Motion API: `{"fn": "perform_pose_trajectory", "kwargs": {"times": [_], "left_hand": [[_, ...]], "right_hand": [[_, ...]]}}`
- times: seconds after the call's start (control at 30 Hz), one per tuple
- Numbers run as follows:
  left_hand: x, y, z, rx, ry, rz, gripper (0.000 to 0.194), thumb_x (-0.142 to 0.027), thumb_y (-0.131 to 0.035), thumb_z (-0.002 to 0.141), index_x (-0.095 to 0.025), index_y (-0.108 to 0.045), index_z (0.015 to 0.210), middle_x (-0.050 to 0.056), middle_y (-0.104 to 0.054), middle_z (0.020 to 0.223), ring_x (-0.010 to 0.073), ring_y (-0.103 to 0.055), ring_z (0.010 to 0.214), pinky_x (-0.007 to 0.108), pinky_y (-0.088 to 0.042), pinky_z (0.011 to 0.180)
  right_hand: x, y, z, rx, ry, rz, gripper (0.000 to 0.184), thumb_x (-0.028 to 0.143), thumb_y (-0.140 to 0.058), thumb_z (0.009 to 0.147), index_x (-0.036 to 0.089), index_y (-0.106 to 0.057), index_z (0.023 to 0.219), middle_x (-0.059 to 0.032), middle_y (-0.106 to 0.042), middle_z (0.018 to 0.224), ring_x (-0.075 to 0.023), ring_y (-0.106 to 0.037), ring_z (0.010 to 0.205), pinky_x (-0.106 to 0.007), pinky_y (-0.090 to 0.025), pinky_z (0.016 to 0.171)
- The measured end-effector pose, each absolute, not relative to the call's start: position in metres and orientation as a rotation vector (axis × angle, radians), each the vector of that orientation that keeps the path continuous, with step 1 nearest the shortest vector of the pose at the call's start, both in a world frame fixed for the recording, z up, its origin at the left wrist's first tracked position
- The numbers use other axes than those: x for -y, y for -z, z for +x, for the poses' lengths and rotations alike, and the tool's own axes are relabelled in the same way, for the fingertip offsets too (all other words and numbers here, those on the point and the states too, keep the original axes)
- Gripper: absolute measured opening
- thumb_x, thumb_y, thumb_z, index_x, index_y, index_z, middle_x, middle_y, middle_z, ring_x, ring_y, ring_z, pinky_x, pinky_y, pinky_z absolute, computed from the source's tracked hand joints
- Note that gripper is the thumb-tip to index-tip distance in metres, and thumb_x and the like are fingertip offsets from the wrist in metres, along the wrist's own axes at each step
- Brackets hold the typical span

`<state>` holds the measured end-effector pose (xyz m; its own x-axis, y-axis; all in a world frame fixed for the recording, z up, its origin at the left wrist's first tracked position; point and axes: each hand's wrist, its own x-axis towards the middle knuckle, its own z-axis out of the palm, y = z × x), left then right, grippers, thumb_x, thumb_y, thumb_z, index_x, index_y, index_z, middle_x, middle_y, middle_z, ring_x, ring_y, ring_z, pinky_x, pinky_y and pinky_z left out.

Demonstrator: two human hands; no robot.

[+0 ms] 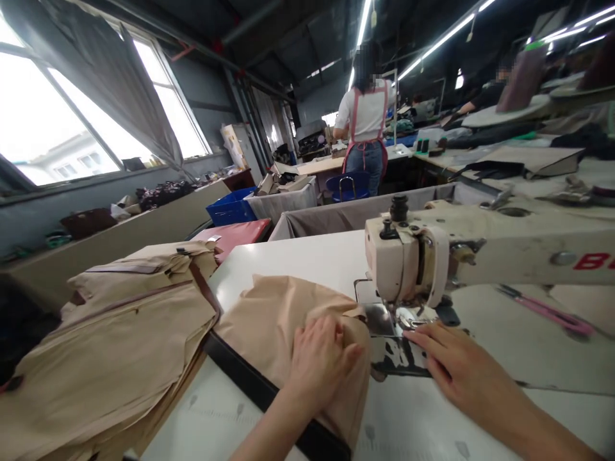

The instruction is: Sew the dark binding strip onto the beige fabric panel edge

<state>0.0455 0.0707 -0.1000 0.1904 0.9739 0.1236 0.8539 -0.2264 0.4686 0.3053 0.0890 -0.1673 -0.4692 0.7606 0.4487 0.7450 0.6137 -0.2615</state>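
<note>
My left hand (319, 355) presses on a tan fabric piece (269, 307) with a black band (245, 371) along its near edge. The fingers are bent into the cloth and the thumb stands to the right; their tips are partly hidden. The cloth's right edge lies beside the metal plate of a white sewing machine (398, 262). My right hand (456, 365) is open, fingers stretched toward the presser foot (416, 317), with the index fingertip at the plate's edge. No cloth shows under the foot.
A stack of tan fabric pieces (120, 346) lies at the left. Pink-handled scissors (552, 314) rest behind the machine arm. Beyond the white table (288, 246) stand a grey cloth-lined bin (327, 221), a blue crate (228, 205) and a person in a pink-edged apron (368, 128).
</note>
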Motion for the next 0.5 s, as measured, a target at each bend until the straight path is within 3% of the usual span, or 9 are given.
{"fn": "perform_pose_trajectory", "kwargs": {"times": [0.17, 0.27, 0.37, 0.5], "left_hand": [[-0.058, 0.089, 0.065, -1.453, -0.671, 2.202, 0.024, -0.019, -0.039, 0.092, -0.018, -0.042, 0.067, 0.002, -0.054, 0.084, 0.0176, -0.05, 0.084, 0.032, -0.039, 0.078], [-0.042, 0.074, 0.066, -1.139, -0.881, 2.039, 0.024, -0.024, -0.04, 0.093, -0.017, -0.046, 0.071, 0.004, -0.053, 0.087, 0.0171, -0.05, 0.086, 0.029, -0.04, 0.079], [-0.03, 0.069, 0.076, -0.969, -1.171, 1.699, 0.018, -0.029, -0.04, 0.095, -0.018, -0.054, 0.096, 0.004, -0.054, 0.088, 0.0156, -0.053, 0.086, 0.025, -0.043, 0.077], [-0.024, 0.074, 0.093, -0.912, -1.369, 1.725, 0.032, -0.035, -0.048, 0.092, -0.026, -0.058, 0.121, 0.006, -0.053, 0.099, 0.0167, -0.055, 0.09, 0.024, -0.047, 0.074]], "right_hand": [[-0.057, 0.151, 0.303, 2.26, -0.241, -1.203, 0.045, 0.005, -0.035, 0.082, 0.023, -0.058, 0.117, -0.0081, -0.06, 0.117, -0.0246, -0.058, 0.107, -0.045, -0.045, 0.095], [-0.029, 0.141, 0.287, 1.896, -0.81, -1.11, 0.037, 0.014, -0.043, 0.088, 0.027, -0.056, 0.12, -0.0054, -0.061, 0.12, -0.0202, -0.058, 0.109, -0.034, -0.048, 0.094], [-0.011, 0.131, 0.257, 1.407, -1.218, -0.931, 0.026, 0.032, -0.058, 0.087, 0.028, -0.062, 0.113, -0.0047, -0.064, 0.117, -0.0215, -0.062, 0.105, -0.028, -0.051, 0.089], [-0.002, 0.12, 0.221, 1.006, -1.226, -0.926, 0.033, 0.046, -0.069, 0.076, 0.026, -0.069, 0.102, -0.0069, -0.071, 0.104, -0.0264, -0.068, 0.091, -0.029, -0.056, 0.075]]}}
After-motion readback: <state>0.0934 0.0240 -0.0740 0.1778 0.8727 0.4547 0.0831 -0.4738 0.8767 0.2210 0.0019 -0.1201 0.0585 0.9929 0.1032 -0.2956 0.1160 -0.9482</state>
